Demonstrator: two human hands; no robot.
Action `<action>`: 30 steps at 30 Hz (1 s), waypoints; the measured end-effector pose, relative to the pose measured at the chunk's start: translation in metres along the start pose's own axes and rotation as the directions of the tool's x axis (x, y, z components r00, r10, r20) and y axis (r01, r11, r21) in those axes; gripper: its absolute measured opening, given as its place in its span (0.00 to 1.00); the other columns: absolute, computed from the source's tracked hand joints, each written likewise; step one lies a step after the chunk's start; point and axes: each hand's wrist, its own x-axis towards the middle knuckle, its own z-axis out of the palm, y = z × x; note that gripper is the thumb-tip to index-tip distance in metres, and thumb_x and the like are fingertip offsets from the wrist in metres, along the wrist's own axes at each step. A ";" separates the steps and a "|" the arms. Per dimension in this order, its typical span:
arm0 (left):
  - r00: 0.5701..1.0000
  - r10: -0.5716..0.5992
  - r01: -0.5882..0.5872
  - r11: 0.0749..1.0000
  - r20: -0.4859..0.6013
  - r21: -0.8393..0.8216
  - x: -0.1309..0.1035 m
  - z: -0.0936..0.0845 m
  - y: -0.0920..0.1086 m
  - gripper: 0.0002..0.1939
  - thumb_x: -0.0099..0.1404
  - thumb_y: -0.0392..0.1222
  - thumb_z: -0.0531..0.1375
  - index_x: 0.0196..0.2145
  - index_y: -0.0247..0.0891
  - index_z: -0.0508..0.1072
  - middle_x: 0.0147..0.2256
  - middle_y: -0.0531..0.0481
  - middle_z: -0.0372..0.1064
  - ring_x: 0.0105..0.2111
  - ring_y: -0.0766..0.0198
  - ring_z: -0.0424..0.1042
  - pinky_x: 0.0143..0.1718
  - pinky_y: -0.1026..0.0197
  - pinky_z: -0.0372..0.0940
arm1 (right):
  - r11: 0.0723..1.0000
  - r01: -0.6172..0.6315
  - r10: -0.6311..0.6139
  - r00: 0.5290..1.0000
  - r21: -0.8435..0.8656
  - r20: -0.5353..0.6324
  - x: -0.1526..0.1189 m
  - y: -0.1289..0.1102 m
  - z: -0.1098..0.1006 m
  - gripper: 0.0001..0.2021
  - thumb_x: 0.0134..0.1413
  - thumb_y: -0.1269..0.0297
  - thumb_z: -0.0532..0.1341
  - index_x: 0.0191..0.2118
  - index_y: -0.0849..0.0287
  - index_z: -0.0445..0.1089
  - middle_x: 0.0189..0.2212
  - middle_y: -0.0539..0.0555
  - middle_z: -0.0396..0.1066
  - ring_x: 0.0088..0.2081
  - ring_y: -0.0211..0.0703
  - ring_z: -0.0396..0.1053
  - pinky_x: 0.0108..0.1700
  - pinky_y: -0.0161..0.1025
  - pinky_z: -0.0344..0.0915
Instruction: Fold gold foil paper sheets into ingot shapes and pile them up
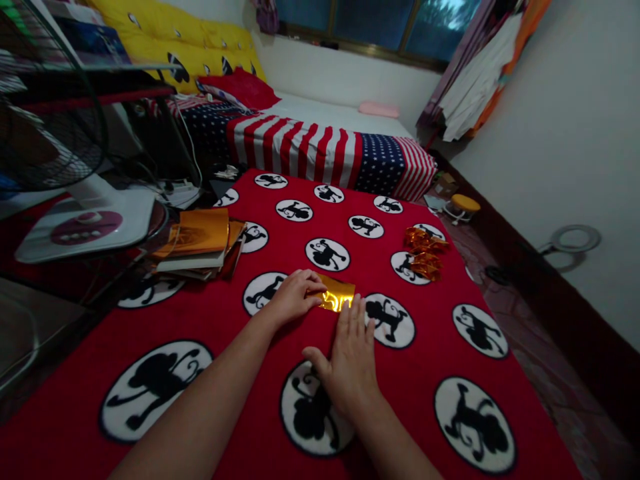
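Observation:
A small rectangular piece of shiny gold foil paper [339,293] lies on the red blanket [400,413], which is printed with black monkeys in white circles. My left hand [296,295] is closed at the foil's left edge, its fingers bent onto the paper with the thumb close beneath them. Flat on the blanket, my right hand [353,363] has its fingers stretched out and thumb spread. Its fingertips touch the foil's lower right edge. Crumpled or folded orange-gold foil pieces [425,255] lie farther off to the right.
A stack of gold and white paper sheets [197,243] lies at the blanket's left side. Beside it stands a fan with a white base [90,223]. Behind is a bed with a striped and starred cover [305,147]. A yellow-topped stool [463,204] stands on the floor at right.

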 end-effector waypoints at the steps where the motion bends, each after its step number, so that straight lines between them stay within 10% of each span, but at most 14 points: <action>1: 1.000 0.005 -0.005 1.000 0.000 0.003 0.000 0.000 0.000 0.14 0.58 0.37 0.64 0.43 0.45 0.79 0.42 0.49 0.72 0.43 0.59 0.66 0.48 0.56 0.61 | 0.999 0.045 -0.046 0.999 0.017 0.022 0.003 -0.009 0.001 0.55 0.49 0.31 0.51 0.67 0.78 0.44 0.67 0.74 0.35 0.69 0.64 0.30 0.64 0.63 0.37; 5: 1.000 0.027 -0.027 1.000 -0.003 0.008 0.000 0.000 -0.003 0.13 0.59 0.36 0.63 0.43 0.44 0.79 0.41 0.49 0.72 0.43 0.60 0.67 0.48 0.56 0.61 | 0.991 0.117 -0.123 0.988 0.066 0.098 0.007 -0.023 0.009 0.52 0.51 0.33 0.52 0.67 0.76 0.46 0.67 0.71 0.39 0.69 0.61 0.35 0.66 0.59 0.37; 13: 1.000 0.011 -0.011 1.000 -0.008 -0.006 -0.001 0.002 -0.006 0.13 0.57 0.37 0.64 0.42 0.42 0.79 0.42 0.49 0.72 0.43 0.60 0.67 0.50 0.56 0.61 | 0.999 0.014 -0.014 1.000 -0.052 -0.002 -0.007 0.035 -0.006 0.41 0.56 0.41 0.54 0.63 0.74 0.56 0.64 0.72 0.50 0.66 0.63 0.46 0.64 0.61 0.43; 19: 0.998 0.010 -0.013 0.998 -0.056 -0.054 -0.003 0.004 -0.006 0.14 0.56 0.36 0.65 0.41 0.43 0.78 0.41 0.49 0.71 0.43 0.60 0.68 0.49 0.56 0.62 | 0.961 -0.114 0.158 0.973 0.251 -0.166 0.038 0.050 -0.024 0.21 0.58 0.56 0.56 0.51 0.66 0.68 0.46 0.64 0.72 0.48 0.52 0.69 0.49 0.47 0.64; 30: 0.985 -0.038 0.038 0.999 -0.170 -0.003 -0.004 0.002 -0.006 0.39 0.48 0.38 0.70 0.58 0.43 0.66 0.55 0.44 0.62 0.55 0.53 0.62 0.58 0.51 0.58 | 0.825 -0.351 0.336 0.935 0.444 0.114 0.091 0.056 -0.017 0.20 0.39 0.63 0.68 0.42 0.61 0.71 0.28 0.51 0.73 0.30 0.42 0.71 0.32 0.36 0.62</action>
